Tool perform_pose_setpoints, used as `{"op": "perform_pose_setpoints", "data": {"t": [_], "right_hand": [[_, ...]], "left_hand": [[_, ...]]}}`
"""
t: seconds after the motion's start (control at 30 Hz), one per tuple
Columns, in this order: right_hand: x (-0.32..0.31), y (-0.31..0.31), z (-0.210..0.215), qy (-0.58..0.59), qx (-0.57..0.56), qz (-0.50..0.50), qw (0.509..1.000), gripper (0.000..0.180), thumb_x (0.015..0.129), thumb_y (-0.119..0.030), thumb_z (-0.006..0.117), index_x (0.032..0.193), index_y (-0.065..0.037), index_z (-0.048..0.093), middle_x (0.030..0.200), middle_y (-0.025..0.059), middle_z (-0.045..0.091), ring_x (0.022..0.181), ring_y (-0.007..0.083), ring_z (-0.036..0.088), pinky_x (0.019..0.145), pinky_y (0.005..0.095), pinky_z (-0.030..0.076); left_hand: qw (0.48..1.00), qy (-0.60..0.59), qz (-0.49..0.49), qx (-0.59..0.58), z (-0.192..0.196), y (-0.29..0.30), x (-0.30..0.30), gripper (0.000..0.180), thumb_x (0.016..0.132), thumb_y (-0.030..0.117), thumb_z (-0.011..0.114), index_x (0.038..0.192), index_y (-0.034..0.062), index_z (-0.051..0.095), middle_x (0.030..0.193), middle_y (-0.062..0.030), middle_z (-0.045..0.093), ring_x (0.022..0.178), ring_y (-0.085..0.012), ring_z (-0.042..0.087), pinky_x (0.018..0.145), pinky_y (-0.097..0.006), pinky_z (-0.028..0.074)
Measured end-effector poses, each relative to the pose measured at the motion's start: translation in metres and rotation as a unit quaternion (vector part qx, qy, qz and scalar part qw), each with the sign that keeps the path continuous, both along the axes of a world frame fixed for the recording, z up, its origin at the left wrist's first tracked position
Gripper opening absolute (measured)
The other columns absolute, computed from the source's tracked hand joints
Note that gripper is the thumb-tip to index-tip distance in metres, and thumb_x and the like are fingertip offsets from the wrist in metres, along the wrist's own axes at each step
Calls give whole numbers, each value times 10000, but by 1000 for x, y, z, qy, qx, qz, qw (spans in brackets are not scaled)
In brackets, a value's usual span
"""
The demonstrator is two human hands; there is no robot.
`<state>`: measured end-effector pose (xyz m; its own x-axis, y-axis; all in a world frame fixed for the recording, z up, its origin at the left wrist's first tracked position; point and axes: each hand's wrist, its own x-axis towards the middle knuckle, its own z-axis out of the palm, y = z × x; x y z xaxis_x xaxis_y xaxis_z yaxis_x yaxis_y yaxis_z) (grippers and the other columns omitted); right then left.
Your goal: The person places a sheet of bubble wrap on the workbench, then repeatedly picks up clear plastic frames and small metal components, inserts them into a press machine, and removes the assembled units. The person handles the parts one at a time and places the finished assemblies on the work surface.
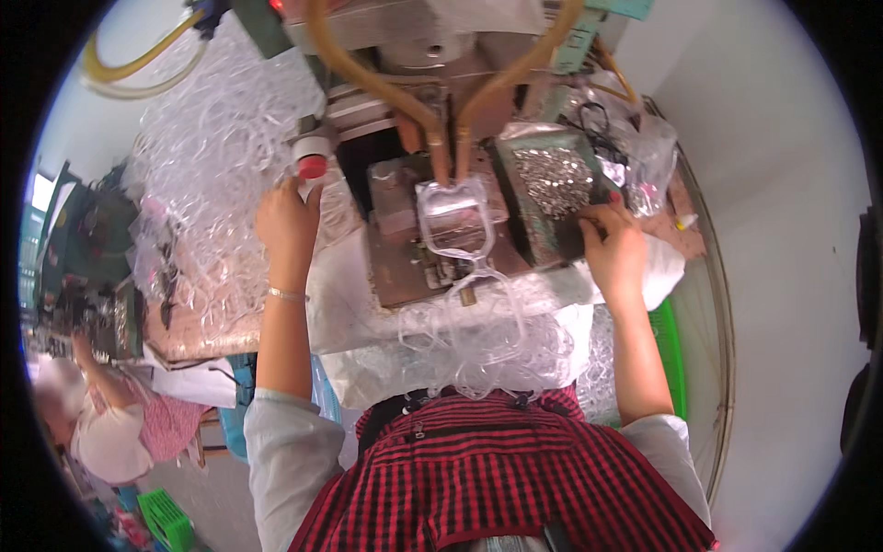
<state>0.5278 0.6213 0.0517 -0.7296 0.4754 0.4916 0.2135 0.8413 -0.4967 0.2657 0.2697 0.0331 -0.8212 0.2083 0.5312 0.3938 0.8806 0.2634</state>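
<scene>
My left hand (289, 219) is raised just below a red push button (313, 166) in a white housing, thumb and fingertips close to it. Its fingers are loosely bent, with a gap beside the thumb and nothing seen in them. At the right edge of a green tray (541, 241) full of small shiny metal pieces (554, 180), the fingers of my right hand (614, 241) are drawn together; whatever is between the tips is too small to make out. Between my hands, a clear plastic loop (489, 221) lies across the machine's metal bed (391, 267), under two yellow-brown tubes (440, 152).
A large heap of clear plastic loops (216, 175) covers the table at left. More loops (487, 345) hang over the white cloth (354, 317) to my lap. Clear bags (648, 152) and a black cord stand behind the tray. Another person (115, 423) sits at far left.
</scene>
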Motion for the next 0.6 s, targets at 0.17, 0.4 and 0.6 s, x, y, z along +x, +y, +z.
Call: {"op": "perform_pose_setpoints", "data": {"t": [0.17, 0.4, 0.6], "right_hand": [[7, -8, -3, -18, 1, -29, 999, 113, 774, -83, 761, 885, -83, 741, 913, 112, 678, 946, 349, 637, 832, 439, 514], [-14, -16, -6, -45, 90, -53, 993, 123, 780, -131, 760, 862, -62, 698, 903, 119, 664, 927, 351, 648, 786, 459, 526], [-12, -12, -12, -7, -4, -63, 998, 151, 868, -103, 690, 985, -28, 631, 909, 162, 690, 854, 398, 657, 766, 488, 516]], "left_hand": [[992, -56, -35, 111, -8, 19, 0, 160, 905, 229, 743, 928, 72, 725, 666, -44, 625, 571, -155, 563, 560, -310, 447], [839, -126, -94, 520, -1, -4, 74, 169, 986, 144, 682, 872, 42, 611, 743, 9, 590, 673, -52, 546, 608, -230, 448], [738, -47, -215, 638, 65, 3, 125, 74, 1046, 66, 523, 1057, 8, 569, 935, -84, 632, 817, -142, 594, 777, -273, 484]]}}
